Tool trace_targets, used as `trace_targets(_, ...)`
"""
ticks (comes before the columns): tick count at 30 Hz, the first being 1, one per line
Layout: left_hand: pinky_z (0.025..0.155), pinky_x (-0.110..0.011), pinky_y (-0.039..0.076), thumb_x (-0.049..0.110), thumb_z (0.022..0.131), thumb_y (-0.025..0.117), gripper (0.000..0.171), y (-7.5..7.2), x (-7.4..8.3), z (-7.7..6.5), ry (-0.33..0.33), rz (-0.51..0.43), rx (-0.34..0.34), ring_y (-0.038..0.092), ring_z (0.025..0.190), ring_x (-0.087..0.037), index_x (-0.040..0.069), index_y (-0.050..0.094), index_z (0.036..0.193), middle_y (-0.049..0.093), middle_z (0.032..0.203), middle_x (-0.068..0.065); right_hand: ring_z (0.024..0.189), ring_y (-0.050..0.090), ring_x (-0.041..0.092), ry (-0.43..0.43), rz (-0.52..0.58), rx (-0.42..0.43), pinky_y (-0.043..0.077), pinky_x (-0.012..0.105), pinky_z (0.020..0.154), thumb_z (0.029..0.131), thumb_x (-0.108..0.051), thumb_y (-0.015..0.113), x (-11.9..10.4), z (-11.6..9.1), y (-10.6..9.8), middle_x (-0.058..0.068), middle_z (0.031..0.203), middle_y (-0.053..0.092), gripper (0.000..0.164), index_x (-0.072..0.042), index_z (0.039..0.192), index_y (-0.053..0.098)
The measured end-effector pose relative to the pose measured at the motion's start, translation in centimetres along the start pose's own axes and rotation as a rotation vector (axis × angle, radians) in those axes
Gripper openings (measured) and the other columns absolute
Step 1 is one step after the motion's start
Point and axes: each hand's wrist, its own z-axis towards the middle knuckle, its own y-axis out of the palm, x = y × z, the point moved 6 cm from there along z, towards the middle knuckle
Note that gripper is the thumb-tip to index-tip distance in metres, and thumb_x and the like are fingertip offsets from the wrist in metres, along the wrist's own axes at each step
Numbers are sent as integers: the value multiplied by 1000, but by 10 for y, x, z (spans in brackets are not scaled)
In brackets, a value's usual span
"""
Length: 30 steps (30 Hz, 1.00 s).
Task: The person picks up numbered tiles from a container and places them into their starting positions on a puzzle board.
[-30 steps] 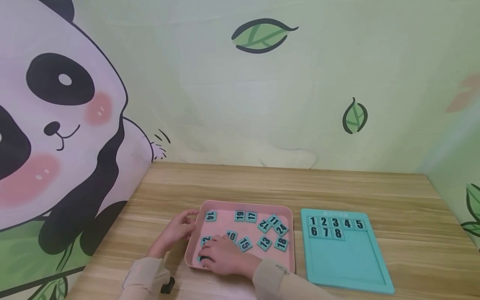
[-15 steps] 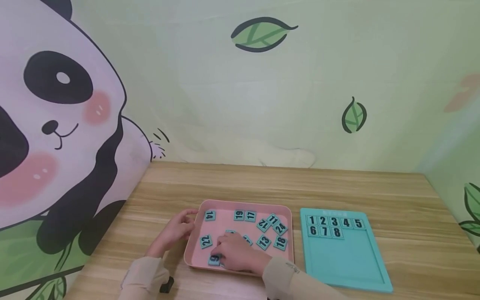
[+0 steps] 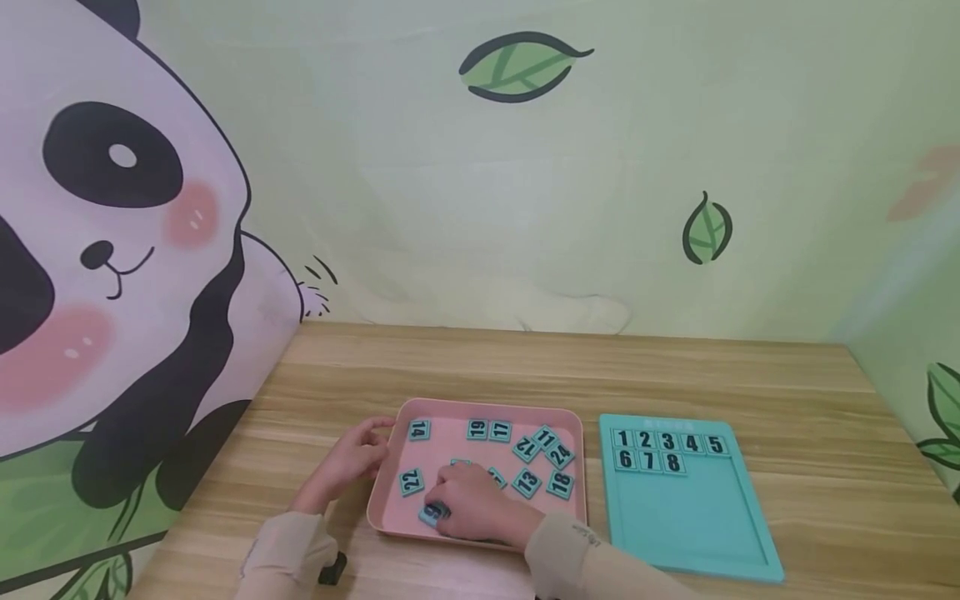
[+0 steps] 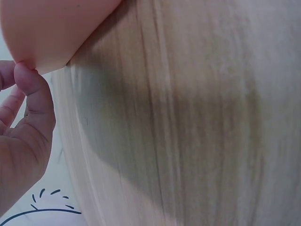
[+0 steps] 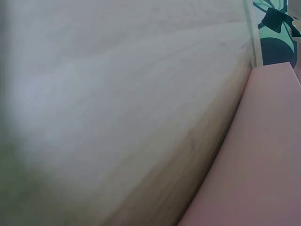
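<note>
The pink tray (image 3: 442, 408) lies on the table with several square teal number tiles in it. My right hand (image 3: 476, 504) reaches into its front left part and pinches a number tile (image 3: 431, 515), which looks like a 9 and is partly covered by the fingers. My left hand (image 3: 352, 458) is at the tray's left side; in the left wrist view its thumb (image 4: 35, 89) and a finger pinch the tray's rim. Tile 22 (image 3: 411, 482) lies left of the right hand, and tile 13 (image 3: 527, 482) to its right. The right wrist view shows no fingers.
To the right of the tray lies a teal board (image 3: 690, 525) with tiles 1 to 8 in two rows at its top. A small black object (image 3: 332, 568) sits by the left sleeve. Behind the wooden table (image 3: 570, 367) hangs a printed panda backdrop (image 3: 405, 208).
My right hand has moved right from the tray's left front corner, uncovering tile 22, and has taken hold of the number tile, which has shifted slightly. The left hand stays at the tray.
</note>
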Motion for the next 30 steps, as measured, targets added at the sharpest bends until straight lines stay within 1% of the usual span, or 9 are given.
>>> trace_targets(3, 52, -26, 42, -3, 80, 47, 44, 0, 1, 0, -3, -5, -1, 47, 59, -16, 7, 45, 123, 49, 86, -12, 77, 40, 4, 34, -18, 12, 35, 20, 73, 74, -29, 64, 0, 3, 1, -10, 87, 52, 35, -23, 108, 63)
trace_targets(7, 52, -26, 42, -3, 80, 47, 44, 0, 2, 0, -1, -9, -3, 47, 60, -16, 6, 45, 122, 49, 86, -12, 80, 45, 7, 121, -17, 31, 38, 24, 75, 75, -30, 63, 3, 5, 1, -5, 92, 56, 35, -22, 109, 62)
trace_targets(11, 52, -26, 42, -3, 80, 47, 43, 0, 2, -1, 10, -9, -7, 47, 61, -16, 6, 45, 122, 49, 85, -12, 81, 44, 10, 173, -9, 75, 37, 24, 72, 75, -32, 65, 6, 5, -1, -3, 94, 55, 36, -20, 109, 62)
trace_targets(15, 52, -26, 42, -3, 80, 47, 43, 0, 2, -1, 6, -13, -7, 47, 61, -16, 6, 45, 123, 48, 86, -12, 85, 43, 9, 141, -15, 108, 37, 23, 73, 74, -29, 66, 6, 5, -3, -4, 100, 54, 38, -20, 111, 61)
trace_targets(19, 53, -26, 42, -3, 80, 47, 43, 0, 2, 0, 0, -13, -7, 47, 61, -16, 6, 45, 123, 48, 86, -12, 90, 46, 9, 112, -23, 83, 39, 24, 78, 75, -25, 65, 4, 6, -3, -5, 104, 56, 36, -20, 111, 61)
trace_targets(23, 54, -27, 43, -2, 81, 47, 43, 0, 2, 0, -3, -3, -2, 48, 63, -16, 7, 45, 123, 49, 87, -12, 85, 46, 8, 142, 19, 59, 39, 23, 75, 76, -23, 64, 6, 7, -1, -5, 97, 57, 34, -19, 109, 62)
trace_targets(27, 53, -27, 42, -1, 82, 47, 43, -1, 3, -1, -2, -4, -3, 47, 62, -16, 7, 44, 124, 49, 86, -11, 79, 43, 7, 166, 65, 66, 37, 21, 71, 75, -23, 64, 8, 7, -1, -5, 91, 55, 32, -19, 107, 63)
trace_targets(30, 52, -27, 41, -2, 82, 47, 43, -1, 2, -1, 2, -7, -4, 47, 60, -16, 7, 44, 124, 49, 85, -11, 78, 41, 6, 162, 93, 76, 36, 20, 69, 74, -24, 65, 9, 4, -5, -7, 88, 52, 31, -18, 105, 64)
